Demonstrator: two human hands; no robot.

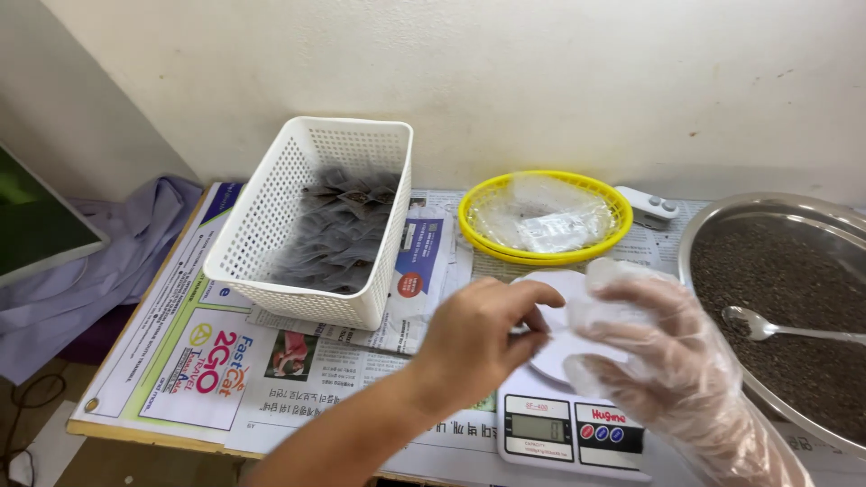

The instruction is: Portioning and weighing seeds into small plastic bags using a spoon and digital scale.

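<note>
**Two hands over the scale plate**

Both of my hands meet above the white round plate (552, 347) of the small digital kitchen scale (570, 424) at the counter's near edge. My left hand (478, 338) is bare, its fingers pinched together at the plate's rim, apparently on something thin that I cannot make out. My right hand (663, 361) wears a loose clear plastic glove, fingers curled and half open just above the plate; whether it grips anything I cannot tell.

I judge whatever sits between my fingertips to be very light and flimsy, best nipped at an edge with little pressure; the glove looks slippery.

To the right, a wide steel bowl (713, 230) holds dark seeds, with a spoon (767, 328) lying in them. Behind the scale stands a yellow oval basket (483, 236) with clear small bags, and a small white device (651, 208) beside it. Further left, a white perforated basket (262, 243) carries dark filled sachets. Newspaper (316, 361) covers the counter (135, 431); lilac cloth (99, 271) lies at the far left.
</note>
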